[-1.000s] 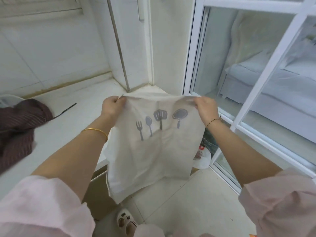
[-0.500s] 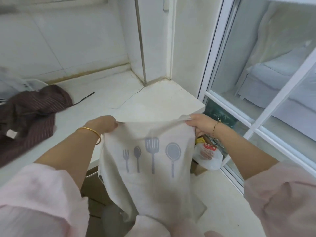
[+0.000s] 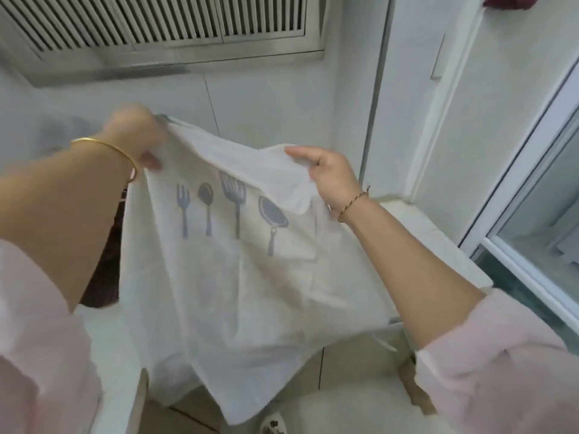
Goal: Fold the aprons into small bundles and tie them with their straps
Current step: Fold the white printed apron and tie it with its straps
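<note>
Left hand (image 3: 134,136), seemingly blurred, and right hand (image 3: 332,177) each pinch the cream apron (image 3: 250,277) top edge.

A cream cloth apron (image 3: 250,292) printed with grey fork, spoon, spatula and pan shapes is held spread above a white stone counter (image 3: 438,239); the left hand (image 3: 138,136) grips its upper left corner, the right hand (image 3: 332,177) pinches the folded-over upper right edge, and a dark maroon striped garment (image 3: 106,261) lies behind the left forearm
</note>
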Action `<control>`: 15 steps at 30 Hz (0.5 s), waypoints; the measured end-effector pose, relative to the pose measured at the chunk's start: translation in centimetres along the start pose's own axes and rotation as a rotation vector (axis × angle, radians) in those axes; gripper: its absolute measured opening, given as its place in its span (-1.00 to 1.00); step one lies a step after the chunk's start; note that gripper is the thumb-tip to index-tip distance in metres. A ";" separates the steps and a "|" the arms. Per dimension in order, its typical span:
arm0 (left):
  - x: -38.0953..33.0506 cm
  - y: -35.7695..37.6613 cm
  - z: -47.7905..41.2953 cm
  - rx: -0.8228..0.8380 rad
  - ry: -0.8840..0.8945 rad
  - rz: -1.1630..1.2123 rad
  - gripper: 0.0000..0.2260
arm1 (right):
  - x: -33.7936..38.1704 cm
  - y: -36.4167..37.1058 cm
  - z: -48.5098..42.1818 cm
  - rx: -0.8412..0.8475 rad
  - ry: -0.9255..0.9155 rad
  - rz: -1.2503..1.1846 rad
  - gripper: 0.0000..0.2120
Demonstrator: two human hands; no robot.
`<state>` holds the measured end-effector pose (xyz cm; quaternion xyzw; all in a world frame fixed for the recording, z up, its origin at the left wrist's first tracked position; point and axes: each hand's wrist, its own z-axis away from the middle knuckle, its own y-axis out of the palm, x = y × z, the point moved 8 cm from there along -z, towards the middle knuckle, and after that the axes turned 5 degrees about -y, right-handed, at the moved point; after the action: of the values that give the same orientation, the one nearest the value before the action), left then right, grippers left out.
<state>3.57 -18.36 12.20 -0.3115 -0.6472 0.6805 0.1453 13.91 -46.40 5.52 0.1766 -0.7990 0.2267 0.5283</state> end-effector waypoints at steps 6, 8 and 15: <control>-15.2 2.4 -5.9 -0.213 0.370 0.144 -0.49 | -5.4 -4.6 -6.6 -0.241 0.111 0.723 -0.42; -19.4 7.8 -5.8 -0.229 0.621 0.117 -0.41 | -9.6 -7.6 -6.5 -0.273 0.341 0.947 -0.39; -16.0 30.5 -5.4 0.200 0.635 -0.307 -0.52 | -23.2 -10.9 -2.1 0.174 1.049 1.359 -0.52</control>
<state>25.34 -27.39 -13.46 -0.3906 -0.5395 0.5799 0.4691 30.00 -53.35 -13.31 -0.4272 -0.3641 0.6062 0.5634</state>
